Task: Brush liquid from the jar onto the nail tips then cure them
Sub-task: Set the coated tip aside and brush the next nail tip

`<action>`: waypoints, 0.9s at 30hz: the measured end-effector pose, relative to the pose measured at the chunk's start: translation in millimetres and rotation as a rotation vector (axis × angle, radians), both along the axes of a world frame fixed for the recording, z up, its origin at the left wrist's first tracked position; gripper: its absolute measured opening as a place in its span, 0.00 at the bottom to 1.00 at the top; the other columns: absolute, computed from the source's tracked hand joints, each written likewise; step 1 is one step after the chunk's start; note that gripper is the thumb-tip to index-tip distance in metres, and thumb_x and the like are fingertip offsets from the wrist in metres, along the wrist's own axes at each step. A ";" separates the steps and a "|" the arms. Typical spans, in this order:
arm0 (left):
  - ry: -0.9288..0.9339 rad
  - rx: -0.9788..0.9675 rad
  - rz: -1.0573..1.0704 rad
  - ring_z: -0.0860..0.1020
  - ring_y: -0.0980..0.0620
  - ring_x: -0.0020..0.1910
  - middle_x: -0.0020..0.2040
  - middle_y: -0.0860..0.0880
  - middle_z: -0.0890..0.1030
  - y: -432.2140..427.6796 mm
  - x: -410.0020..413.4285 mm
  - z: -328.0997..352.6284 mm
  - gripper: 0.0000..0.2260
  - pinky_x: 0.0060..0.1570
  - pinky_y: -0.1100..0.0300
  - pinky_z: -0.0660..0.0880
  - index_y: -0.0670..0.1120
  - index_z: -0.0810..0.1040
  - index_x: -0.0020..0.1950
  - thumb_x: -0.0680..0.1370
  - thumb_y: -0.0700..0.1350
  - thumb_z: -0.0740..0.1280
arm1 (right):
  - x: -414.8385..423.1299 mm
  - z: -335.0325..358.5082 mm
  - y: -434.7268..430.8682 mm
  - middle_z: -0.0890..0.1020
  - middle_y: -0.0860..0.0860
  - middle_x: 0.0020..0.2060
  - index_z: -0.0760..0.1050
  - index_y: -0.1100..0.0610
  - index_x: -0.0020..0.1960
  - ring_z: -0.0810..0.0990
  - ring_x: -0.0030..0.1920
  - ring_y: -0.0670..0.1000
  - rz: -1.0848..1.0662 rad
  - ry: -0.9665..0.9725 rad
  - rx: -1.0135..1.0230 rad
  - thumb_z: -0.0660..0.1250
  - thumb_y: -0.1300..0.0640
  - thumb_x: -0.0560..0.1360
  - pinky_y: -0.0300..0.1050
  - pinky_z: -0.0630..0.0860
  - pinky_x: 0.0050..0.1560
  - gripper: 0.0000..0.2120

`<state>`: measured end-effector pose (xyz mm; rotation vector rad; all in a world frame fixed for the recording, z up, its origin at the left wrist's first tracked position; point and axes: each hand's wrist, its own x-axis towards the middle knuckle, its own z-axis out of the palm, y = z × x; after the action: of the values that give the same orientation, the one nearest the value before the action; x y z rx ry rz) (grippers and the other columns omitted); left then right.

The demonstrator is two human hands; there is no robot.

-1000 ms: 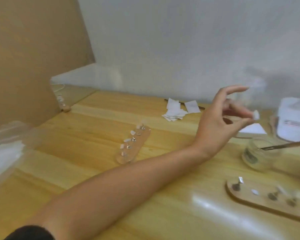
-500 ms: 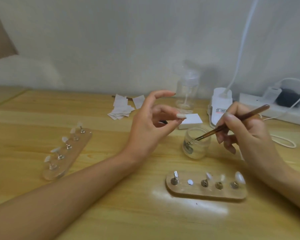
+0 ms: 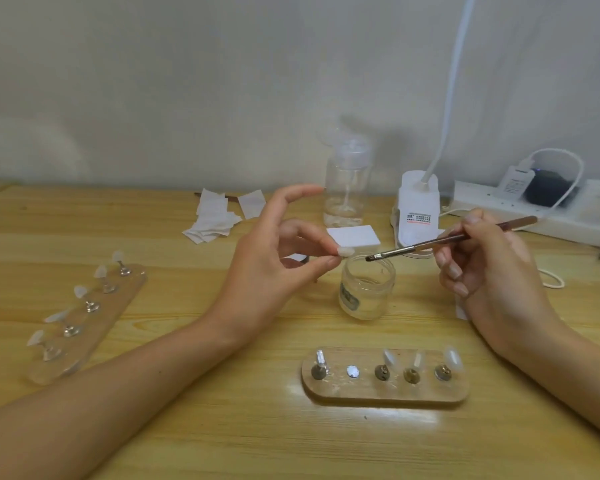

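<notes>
Index finger raised, the left hand [image 3: 267,268] pinches one nail tip [image 3: 346,251] beside the single jar [image 3: 367,289] at the middle of the desk [image 3: 222,427], the right hand [image 3: 492,271] grips one brush [image 3: 440,241] over it, and two holders [image 3: 361,393] lie near the left and front edges.

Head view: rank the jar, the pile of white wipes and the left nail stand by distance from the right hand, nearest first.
1. jar, just left of the right hand.
2. pile of white wipes, back centre.
3. left nail stand, far left.
</notes>
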<state>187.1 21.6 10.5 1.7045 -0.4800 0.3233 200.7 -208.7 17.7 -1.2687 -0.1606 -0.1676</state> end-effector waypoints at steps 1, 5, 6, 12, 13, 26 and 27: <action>-0.009 0.017 0.003 0.85 0.52 0.48 0.43 0.51 0.85 0.2 0.1 -0.1 0.29 0.42 0.62 0.79 0.56 0.69 0.69 0.74 0.37 0.76 | 0.2 0.0 0.1 0.74 0.50 0.25 0.67 0.56 0.40 0.69 0.25 0.45 -0.002 0.007 0.005 0.55 0.59 0.83 0.35 0.63 0.21 0.13; -0.028 0.053 0.009 0.85 0.53 0.49 0.43 0.52 0.85 1.7 0.9 -1.9 0.30 0.40 0.60 0.81 0.57 0.68 0.70 0.74 0.36 0.75 | 0.3 -0.8 -0.4 0.76 0.50 0.26 0.68 0.56 0.42 0.69 0.25 0.45 0.012 -0.007 -0.010 0.58 0.55 0.82 0.34 0.64 0.22 0.10; -0.030 0.057 0.010 0.85 0.53 0.49 0.44 0.53 0.85 1.8 1.3 -2.6 0.31 0.39 0.60 0.81 0.57 0.68 0.71 0.74 0.35 0.75 | -0.2 -0.8 -0.5 0.76 0.50 0.26 0.68 0.56 0.42 0.70 0.25 0.44 0.026 -0.020 -0.019 0.60 0.54 0.80 0.34 0.64 0.22 0.10; -0.023 0.056 -0.010 0.84 0.50 0.48 0.44 0.51 0.84 1.7 1.7 -4.1 0.35 0.40 0.61 0.80 0.57 0.66 0.74 0.74 0.34 0.75 | 0.2 -0.6 -0.4 0.79 0.51 0.28 0.69 0.54 0.41 0.71 0.25 0.45 0.084 -0.067 -0.053 0.63 0.50 0.73 0.34 0.65 0.23 0.09; -0.028 0.070 -0.011 0.84 0.50 0.48 0.44 0.51 0.84 1.5 1.7 -3.8 0.34 0.41 0.58 0.80 0.57 0.66 0.73 0.74 0.35 0.75 | 0.5 -1.0 -0.3 0.80 0.52 0.29 0.69 0.55 0.41 0.71 0.25 0.45 0.086 -0.073 -0.064 0.63 0.50 0.73 0.34 0.65 0.23 0.09; -0.059 0.123 0.006 0.84 0.49 0.48 0.43 0.52 0.85 0.8 1.1 -0.5 0.31 0.42 0.45 0.80 0.56 0.69 0.72 0.73 0.39 0.75 | 1.6 -2.3 -2.2 0.80 0.52 0.30 0.70 0.52 0.38 0.70 0.26 0.44 0.052 -0.072 -0.091 0.62 0.52 0.79 0.33 0.63 0.21 0.11; -0.070 0.133 0.010 0.84 0.49 0.48 0.42 0.52 0.85 0.8 0.8 -0.1 0.30 0.42 0.45 0.80 0.57 0.69 0.72 0.73 0.39 0.74 | 0.9 -1.8 -1.8 0.81 0.52 0.31 0.71 0.51 0.38 0.70 0.26 0.45 0.070 -0.085 -0.096 0.63 0.50 0.78 0.33 0.62 0.21 0.11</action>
<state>187.9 22.4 10.4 1.8294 -0.5551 0.3661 201.6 -210.5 15.9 -1.3500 -0.2884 -0.1546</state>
